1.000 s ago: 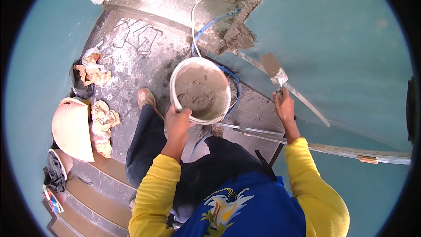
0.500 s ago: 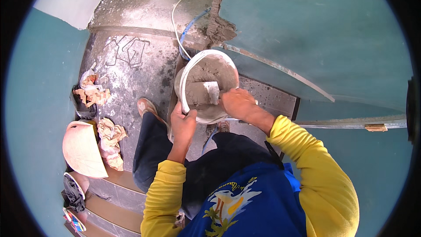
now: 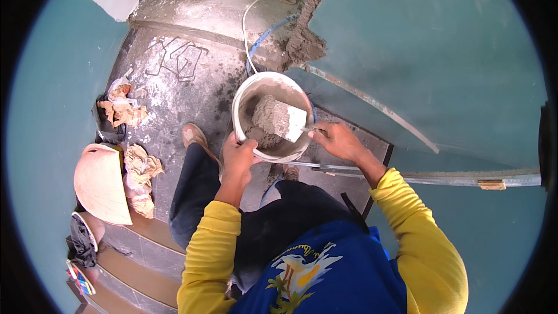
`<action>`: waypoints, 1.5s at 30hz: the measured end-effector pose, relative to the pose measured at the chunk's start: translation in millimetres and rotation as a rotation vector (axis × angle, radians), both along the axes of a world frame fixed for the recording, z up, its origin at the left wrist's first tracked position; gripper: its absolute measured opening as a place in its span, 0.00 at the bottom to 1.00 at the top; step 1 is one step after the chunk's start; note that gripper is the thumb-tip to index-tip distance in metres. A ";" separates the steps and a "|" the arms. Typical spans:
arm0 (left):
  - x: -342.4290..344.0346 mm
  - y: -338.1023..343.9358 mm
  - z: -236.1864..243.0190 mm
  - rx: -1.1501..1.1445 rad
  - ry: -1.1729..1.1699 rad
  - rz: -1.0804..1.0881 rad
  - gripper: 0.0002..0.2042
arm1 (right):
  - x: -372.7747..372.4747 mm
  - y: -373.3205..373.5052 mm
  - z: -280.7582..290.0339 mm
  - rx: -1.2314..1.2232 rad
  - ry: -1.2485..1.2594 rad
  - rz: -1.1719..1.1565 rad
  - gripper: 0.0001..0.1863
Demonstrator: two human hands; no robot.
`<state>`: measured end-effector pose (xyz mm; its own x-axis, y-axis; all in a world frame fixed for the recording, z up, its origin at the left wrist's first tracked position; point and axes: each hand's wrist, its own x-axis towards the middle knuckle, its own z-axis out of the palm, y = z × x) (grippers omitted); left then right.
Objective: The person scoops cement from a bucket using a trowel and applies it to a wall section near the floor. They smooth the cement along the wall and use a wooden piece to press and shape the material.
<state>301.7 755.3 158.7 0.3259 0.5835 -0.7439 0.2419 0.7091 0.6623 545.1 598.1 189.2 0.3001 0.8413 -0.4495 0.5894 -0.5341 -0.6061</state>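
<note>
A white bucket (image 3: 237, 117) with grey mortar in it is tilted a little in front of me. My left hand (image 3: 237, 158) grips its near left rim, thumb over the edge. My right hand (image 3: 339, 141) is closed round the handle of a trowel (image 3: 296, 123), over the bucket's right side. The flat metal blade carries a thick heap of wet mortar (image 3: 268, 117) on its left part, above the bucket's opening. The mortar hides that end of the blade.
Descending steps (image 3: 136, 267) lie at lower left. Beside them are a curved tan shell-like piece (image 3: 102, 186) and crumpled brown paper (image 3: 141, 177). A white cable (image 3: 244, 29) and blue hose (image 3: 267, 34) run behind the bucket. On the right stands a green wall (image 3: 418, 40) with a metal strip (image 3: 378, 102).
My right hand has drawn the trowel up and to the right, lifting a heap of mortar on its blade. The bucket is less tipped toward me; my left hand still holds its rim.
</note>
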 end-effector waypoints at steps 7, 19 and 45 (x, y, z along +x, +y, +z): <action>-17.5 5.3 -17.0 -0.070 0.051 0.224 0.18 | 16.5 -8.1 7.0 0.062 -0.116 0.052 0.23; -73.2 36.9 -16.7 0.072 0.036 0.510 0.33 | 99.0 27.7 10.2 -0.351 0.665 -0.251 0.16; -22.3 42.5 13.0 -0.054 -0.097 0.383 0.14 | 95.3 -24.7 -26.0 0.054 -0.713 -0.504 0.22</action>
<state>279.4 797.7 171.7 0.1630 0.6375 -0.7530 -0.1084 0.7701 0.6286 640.5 573.4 163.2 0.8363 0.5477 0.0237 0.5394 -0.8143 -0.2145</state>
